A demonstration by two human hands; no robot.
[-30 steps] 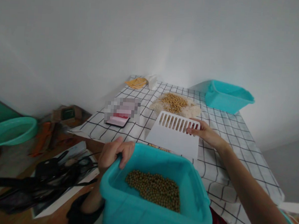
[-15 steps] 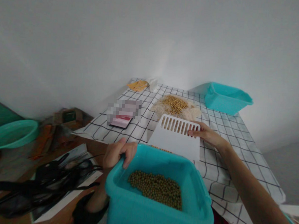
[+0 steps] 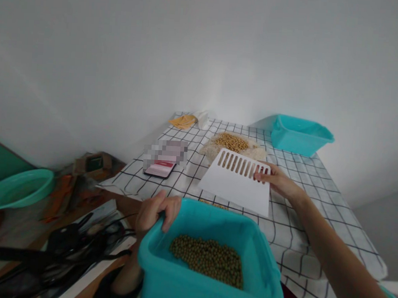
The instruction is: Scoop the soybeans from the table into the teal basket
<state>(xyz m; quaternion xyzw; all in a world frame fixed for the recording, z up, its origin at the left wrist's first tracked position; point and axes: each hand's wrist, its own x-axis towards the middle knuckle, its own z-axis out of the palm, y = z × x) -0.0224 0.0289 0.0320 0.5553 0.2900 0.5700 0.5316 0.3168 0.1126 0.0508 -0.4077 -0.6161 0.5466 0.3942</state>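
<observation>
My left hand (image 3: pixel 156 211) is closed over the left rim of a turquoise plastic tub (image 3: pixel 164 281), close to me. A heap of small round beans (image 3: pixel 209 260) lies in it. My right hand (image 3: pixel 278 181) grips a white plastic panel (image 3: pixel 234 182) by its slotted far right corner, some fingers showing through the slots. The panel is tilted just beyond the tub. A few pale beans (image 3: pixel 212 204) show between the panel's lower edge and the tub rim. Behind the panel, more yellowish beans (image 3: pixel 231 142) lie on a crumpled clear plastic bag (image 3: pixel 210 149).
A checked cloth (image 3: pixel 190 184) covers the table. A second turquoise tub (image 3: pixel 299 141) stands at the back right. A phone (image 3: pixel 160 169) and a yellow cloth-like piece (image 3: pixel 183 122) lie left. Black straps (image 3: pixel 68 249) and a green basin (image 3: pixel 17 189) are lower left.
My right hand has lifted the white panel a little and tilted it, and it covers more of the bean pile behind. My left hand keeps its grip on the tub. The view has shifted slightly.
</observation>
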